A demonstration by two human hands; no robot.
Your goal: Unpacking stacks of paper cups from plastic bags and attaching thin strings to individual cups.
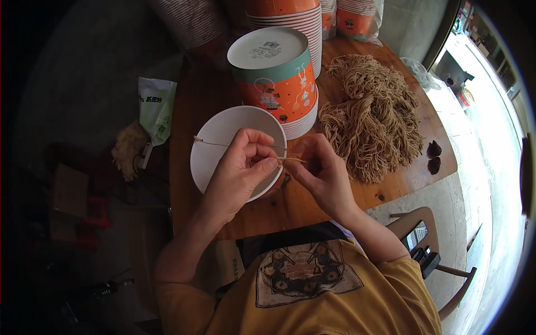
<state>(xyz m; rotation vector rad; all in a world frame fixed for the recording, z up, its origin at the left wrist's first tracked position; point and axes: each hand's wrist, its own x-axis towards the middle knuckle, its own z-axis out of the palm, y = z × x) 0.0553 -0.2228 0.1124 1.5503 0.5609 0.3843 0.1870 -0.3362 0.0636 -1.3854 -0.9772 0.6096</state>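
Left hand (244, 168) and right hand (325, 174) on thin, tan cord (214, 144).

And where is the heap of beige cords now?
In the head view, the heap of beige cords lies on the brown wooden table, right of the stacked orange round buckets.

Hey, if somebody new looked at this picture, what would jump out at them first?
Probably the bright orange upside-down tubs stacked at the back middle of the wooden table. Next, perhaps, the big tangled heap of tan cords to their right. In front, the left hand and right hand meet at the right rim of an open tub, pinching a thin cord.
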